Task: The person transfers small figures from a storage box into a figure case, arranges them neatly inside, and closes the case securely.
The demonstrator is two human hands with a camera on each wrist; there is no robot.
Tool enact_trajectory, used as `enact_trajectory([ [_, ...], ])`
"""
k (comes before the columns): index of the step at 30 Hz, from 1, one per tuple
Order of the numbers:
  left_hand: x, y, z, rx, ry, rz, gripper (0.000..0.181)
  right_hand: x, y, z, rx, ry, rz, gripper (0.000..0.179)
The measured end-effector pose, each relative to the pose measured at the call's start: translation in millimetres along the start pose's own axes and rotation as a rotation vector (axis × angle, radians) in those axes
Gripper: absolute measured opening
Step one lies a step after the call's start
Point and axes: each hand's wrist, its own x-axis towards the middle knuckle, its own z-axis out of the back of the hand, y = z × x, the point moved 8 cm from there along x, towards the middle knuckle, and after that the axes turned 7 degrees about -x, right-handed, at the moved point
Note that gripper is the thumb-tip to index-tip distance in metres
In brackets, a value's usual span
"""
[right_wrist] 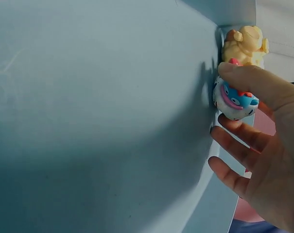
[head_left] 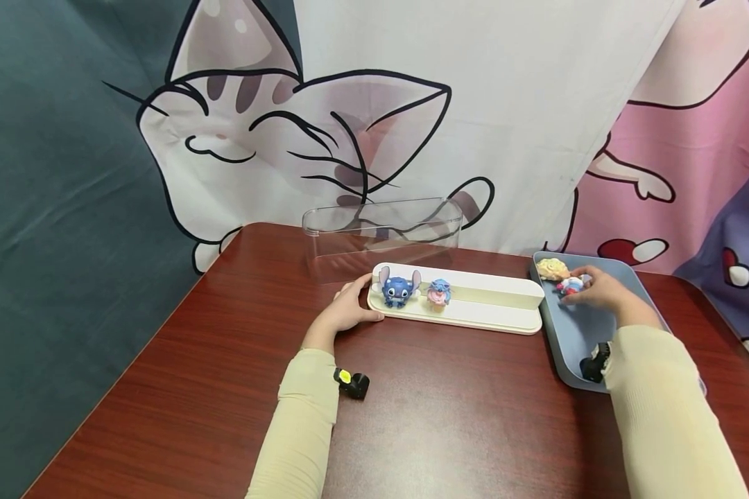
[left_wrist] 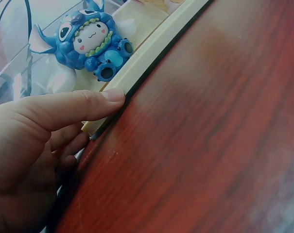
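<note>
My left hand [head_left: 347, 306] grips the left end of a cream stepped display base [head_left: 493, 315], its thumb along the front edge. A blue big-eared figurine [head_left: 397, 291], with a white smiling face in the left wrist view, sits on the base close to that hand. Beside it stands a smaller blue-and-pink figurine [head_left: 439, 294]. Over at the right, my right hand [head_left: 605, 294] pinches a small white, blue and red figurine [right_wrist: 236, 99] between thumb and index finger, inside a blue-grey tray [head_left: 583, 339]. A yellow figurine [right_wrist: 245, 46] lies right by it in the tray's corner.
Behind the base, a clear plastic cover [head_left: 383, 239] stands on the brown table [head_left: 437, 409]. A cartoon-printed cloth [head_left: 524, 125] hangs along the table's back edge. The tray has raised walls and sits to the right of the base.
</note>
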Motion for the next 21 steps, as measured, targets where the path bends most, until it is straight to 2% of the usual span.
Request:
enact_trajectory([
  [7,-0.5,0.2,0.5,-0.001,-0.003,0.005,0.090,-8.5,4.4,11.2,-0.055,-0.071,0.022,0.062],
  [10,-0.7,0.2,0.6,0.000,-0.005,0.005,0.090,-12.6,5.1,15.7,-0.050,-0.092,0.005,0.061],
  [17,-0.2,0.9,0.0,0.001,-0.005,-0.008,0.090,-17.9,0.9,19.2,0.020,-0.054,-0.101,0.071],
  [21,0.6,0.8,0.0,0.004,-0.007,-0.012,0.090,-19.3,-2.2,18.7,0.022,-0.042,-0.125,0.078],
])
